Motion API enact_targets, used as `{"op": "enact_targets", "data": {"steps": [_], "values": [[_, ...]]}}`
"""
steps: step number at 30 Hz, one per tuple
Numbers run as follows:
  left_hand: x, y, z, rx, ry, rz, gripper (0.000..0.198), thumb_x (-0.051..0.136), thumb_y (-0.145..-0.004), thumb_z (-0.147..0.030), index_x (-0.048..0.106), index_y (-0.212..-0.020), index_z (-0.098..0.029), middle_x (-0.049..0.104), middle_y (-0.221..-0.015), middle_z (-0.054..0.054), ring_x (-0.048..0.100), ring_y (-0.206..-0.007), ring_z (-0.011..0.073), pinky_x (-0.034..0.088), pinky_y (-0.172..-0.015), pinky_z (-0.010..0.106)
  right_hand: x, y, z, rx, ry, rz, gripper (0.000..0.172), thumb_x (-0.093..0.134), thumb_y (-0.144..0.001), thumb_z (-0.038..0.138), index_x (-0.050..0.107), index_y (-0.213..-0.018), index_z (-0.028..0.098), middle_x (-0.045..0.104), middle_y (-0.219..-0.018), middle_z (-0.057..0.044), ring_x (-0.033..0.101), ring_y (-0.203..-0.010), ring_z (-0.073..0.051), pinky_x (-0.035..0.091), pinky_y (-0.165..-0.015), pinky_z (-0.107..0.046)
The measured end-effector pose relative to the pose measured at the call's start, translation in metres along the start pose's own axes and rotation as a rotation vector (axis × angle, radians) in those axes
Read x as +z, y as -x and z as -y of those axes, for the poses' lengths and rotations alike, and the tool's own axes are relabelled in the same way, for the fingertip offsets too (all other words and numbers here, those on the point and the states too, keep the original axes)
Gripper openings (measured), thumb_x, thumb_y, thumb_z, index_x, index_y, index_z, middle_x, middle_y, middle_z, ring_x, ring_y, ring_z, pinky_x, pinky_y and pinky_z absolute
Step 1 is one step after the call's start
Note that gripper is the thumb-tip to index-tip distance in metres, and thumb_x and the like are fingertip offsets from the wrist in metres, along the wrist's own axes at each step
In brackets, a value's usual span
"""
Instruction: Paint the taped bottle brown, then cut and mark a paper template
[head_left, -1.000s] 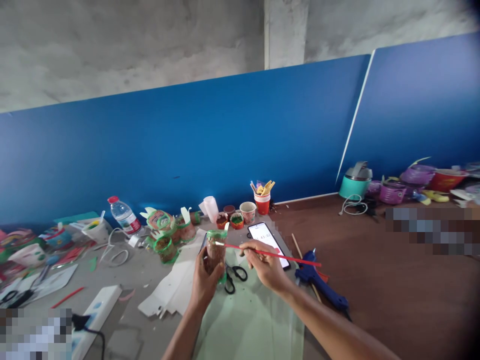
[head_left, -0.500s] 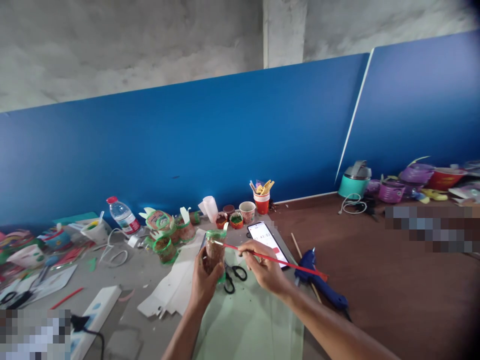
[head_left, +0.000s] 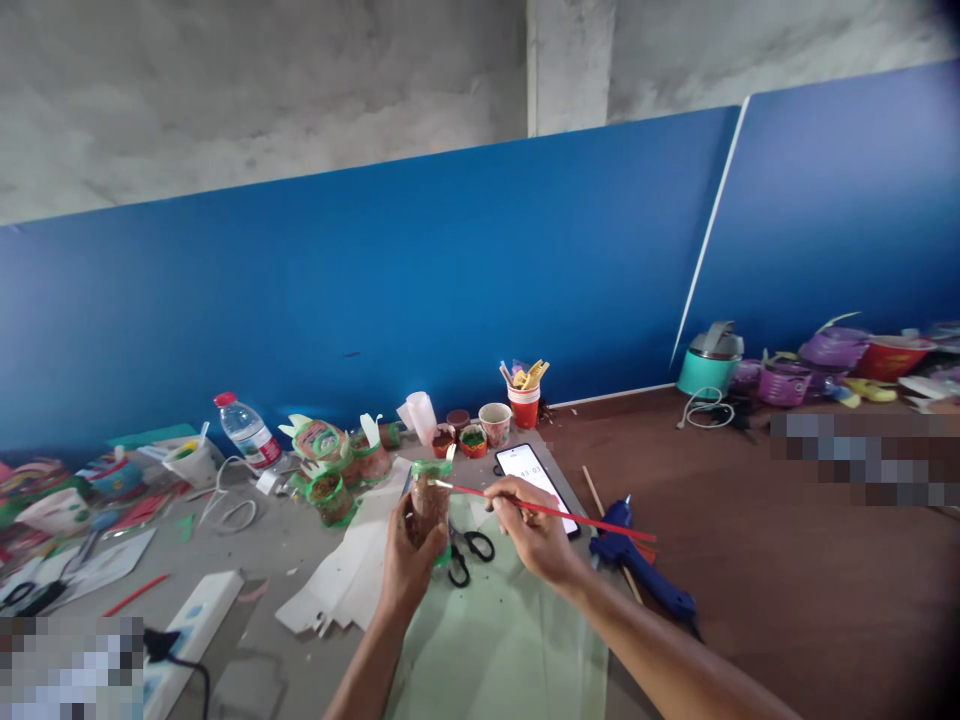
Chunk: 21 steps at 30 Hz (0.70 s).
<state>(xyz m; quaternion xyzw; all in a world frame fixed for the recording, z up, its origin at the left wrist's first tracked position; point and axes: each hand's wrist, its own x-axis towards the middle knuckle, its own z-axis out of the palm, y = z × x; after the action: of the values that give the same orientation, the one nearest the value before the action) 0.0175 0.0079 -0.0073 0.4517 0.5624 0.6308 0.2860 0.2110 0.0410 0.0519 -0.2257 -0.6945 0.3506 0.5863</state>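
My left hand [head_left: 411, 550] is wrapped round a brown-painted plastic cup [head_left: 430, 500] with a green rim and a green bottom edge, held upright above the table. Between the fingers of my right hand [head_left: 529, 530] is a paintbrush [head_left: 577, 518] with a red handle. The brush tip touches or nearly touches the cup's upper side, just below the rim; I cannot tell which. Black-handled scissors [head_left: 478, 546] lie behind and beside the cup, their blades partly hidden. Past the hands stand small paint cups, one with brown paint [head_left: 443, 438] and another with green paint [head_left: 473, 440].
A phone [head_left: 525, 468] lies beyond my right hand, with a blue glue gun [head_left: 645, 570] to its right. White paper [head_left: 341, 575], painted cups [head_left: 330, 500], a water bottle [head_left: 251, 435] and a power strip [head_left: 193, 635] are on the left. A blue partition [head_left: 420, 280] closes off the back.
My right hand has shifted very slightly to the right, and the brush handle's angle has flattened a little. The left hand and the cup stay in place.
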Motion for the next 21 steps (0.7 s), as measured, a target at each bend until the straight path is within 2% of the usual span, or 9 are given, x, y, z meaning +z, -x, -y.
{"op": "enact_targets", "data": {"steps": [4, 11, 17, 21], "values": [[0.001, 0.001, -0.003, -0.009, 0.019, 0.016, 0.07, 0.075, -0.067, -0.043, 0.047, -0.125, -0.016, 0.065, -0.111, 0.013, 0.065, -0.097, 0.0261, 0.052, -0.078, 0.034, 0.004, 0.002, 0.001, -0.004, 0.004, 0.097, 0.016, 0.048, -0.089, 0.021, 0.064, -0.086, 0.02, 0.063, -0.075, -0.004, 0.054, -0.056, -0.013, 0.041, -0.048, -0.023], [-0.001, -0.003, 0.001, -0.024, 0.025, -0.005, 0.078, 0.076, -0.066, -0.046, 0.045, -0.13, -0.016, 0.063, -0.117, 0.016, 0.064, -0.101, 0.0288, 0.053, -0.079, 0.035, -0.002, -0.001, -0.012, 0.097, -0.026, -0.085, 0.015, 0.049, -0.087, 0.023, 0.063, -0.084, 0.018, 0.061, -0.071, -0.003, 0.049, -0.051, -0.011, 0.039, -0.045, -0.022], [-0.001, -0.004, 0.003, -0.021, 0.077, -0.004, 0.076, 0.077, -0.065, -0.046, 0.046, -0.127, -0.014, 0.064, -0.117, 0.017, 0.065, -0.102, 0.0287, 0.053, -0.081, 0.035, 0.003, 0.001, -0.01, 0.136, -0.094, 0.036, 0.017, 0.048, -0.088, 0.025, 0.064, -0.085, 0.018, 0.063, -0.073, -0.003, 0.049, -0.049, -0.01, 0.039, -0.045, -0.022], [0.001, -0.007, 0.0, -0.018, 0.135, -0.046, 0.073, 0.079, -0.061, -0.045, 0.051, -0.122, -0.014, 0.065, -0.116, 0.016, 0.066, -0.099, 0.0282, 0.053, -0.079, 0.033, 0.002, 0.0, -0.013, 0.159, -0.039, -0.042, 0.016, 0.05, -0.087, 0.024, 0.064, -0.085, 0.018, 0.062, -0.071, -0.002, 0.048, -0.05, -0.01, 0.037, -0.044, -0.021]]}}
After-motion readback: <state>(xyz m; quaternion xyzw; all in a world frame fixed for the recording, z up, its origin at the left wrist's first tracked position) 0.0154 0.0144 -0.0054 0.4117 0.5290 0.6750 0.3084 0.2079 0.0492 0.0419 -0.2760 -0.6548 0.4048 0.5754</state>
